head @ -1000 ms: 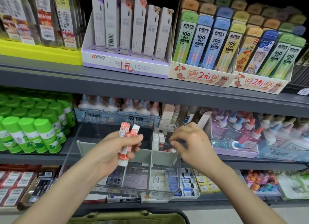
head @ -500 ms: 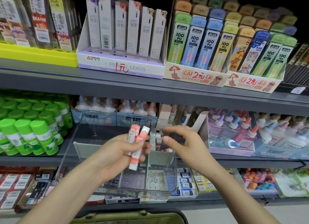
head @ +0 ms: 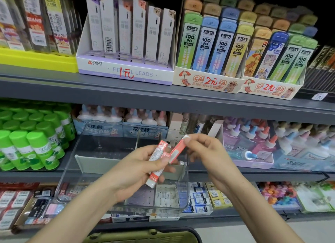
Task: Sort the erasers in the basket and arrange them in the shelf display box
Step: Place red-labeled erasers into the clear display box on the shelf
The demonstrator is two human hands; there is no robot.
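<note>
Nearest: basket (head: pixel 145 236) rim, olive plastic, cut off at frame bottom, contents out of sight. My left hand (head: pixel 134 172) wraps stick eraser (head: pixel 156 161): long, glossy orange-white sleeve, bare white end. My right hand (head: pixel 206 152) pinches top of second eraser (head: pixel 177 149), tilted, touching first. Behind them: clear hard-plastic box (head: pixel 71 163) on shelf, rounded corners, grey dividers (head: pixel 94 161). Back compartment hidden by fingers, possibly more erasers.

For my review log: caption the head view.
Left hand holds orange erasers; right hand pinches one's tip over a clear display box.
</note>
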